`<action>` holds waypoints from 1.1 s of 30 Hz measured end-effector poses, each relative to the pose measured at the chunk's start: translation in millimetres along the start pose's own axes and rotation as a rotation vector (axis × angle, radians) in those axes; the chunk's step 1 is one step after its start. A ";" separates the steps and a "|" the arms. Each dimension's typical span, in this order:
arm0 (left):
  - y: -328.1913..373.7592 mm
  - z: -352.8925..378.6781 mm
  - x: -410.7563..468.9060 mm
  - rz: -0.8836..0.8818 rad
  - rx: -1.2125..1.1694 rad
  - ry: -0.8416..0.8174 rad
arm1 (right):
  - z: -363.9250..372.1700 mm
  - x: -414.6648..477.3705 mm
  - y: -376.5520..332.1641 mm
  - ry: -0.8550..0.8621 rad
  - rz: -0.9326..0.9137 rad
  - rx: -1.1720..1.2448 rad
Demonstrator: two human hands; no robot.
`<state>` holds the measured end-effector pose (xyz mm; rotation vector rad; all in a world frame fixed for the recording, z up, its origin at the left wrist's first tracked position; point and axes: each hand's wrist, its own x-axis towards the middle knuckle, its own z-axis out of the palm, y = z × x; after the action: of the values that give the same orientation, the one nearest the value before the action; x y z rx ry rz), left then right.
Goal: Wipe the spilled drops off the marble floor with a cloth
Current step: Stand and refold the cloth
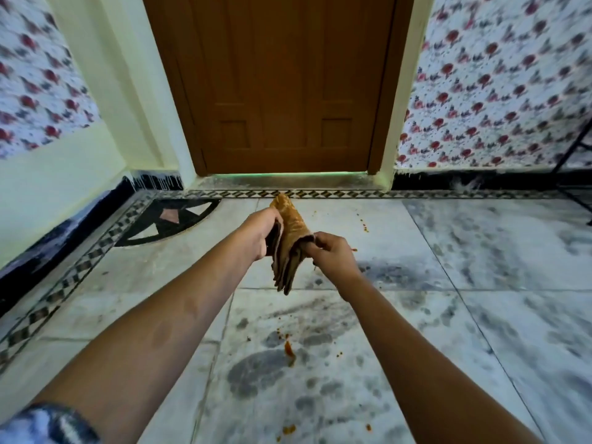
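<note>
While both hands, left hand [261, 233] and right hand [330, 253], grip the folded cloth [290, 248] above the floor [480, 283], orange drops [289, 349] remain unwiped.

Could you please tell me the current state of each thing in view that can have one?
Cloth: folded, held up off the floor between both hands.
Left hand: grips the cloth's left side.
Right hand: pinches the cloth's right edge.
Spilled drops: orange, unwiped.
Marble floor: spotted with drops in several places.
Door: closed.
</note>
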<state>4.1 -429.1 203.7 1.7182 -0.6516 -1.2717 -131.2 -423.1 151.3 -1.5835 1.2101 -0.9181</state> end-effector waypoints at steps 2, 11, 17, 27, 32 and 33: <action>-5.5 -10.4 0.4 -0.024 -0.018 0.033 | 5.4 3.2 -2.7 0.026 0.061 0.077; -56.4 -59.0 8.6 -0.105 0.019 0.034 | 8.6 5.0 3.6 0.002 0.478 0.694; -54.2 -76.9 9.6 0.046 0.050 -0.126 | 17.8 17.9 25.1 -0.069 0.561 0.588; -49.2 -123.4 20.4 0.074 1.031 0.014 | -5.9 9.3 40.3 -0.139 0.427 0.135; -70.4 -116.4 36.2 0.276 1.142 0.332 | 2.7 8.9 27.6 -0.261 0.393 0.306; -76.8 -111.8 37.0 0.313 1.068 0.397 | 6.9 9.2 22.6 -0.269 0.395 0.337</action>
<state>114.8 -384.6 129.4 2.4598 -1.4309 -0.2848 -129.2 -432.8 128.0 -1.1062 1.0600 -0.5927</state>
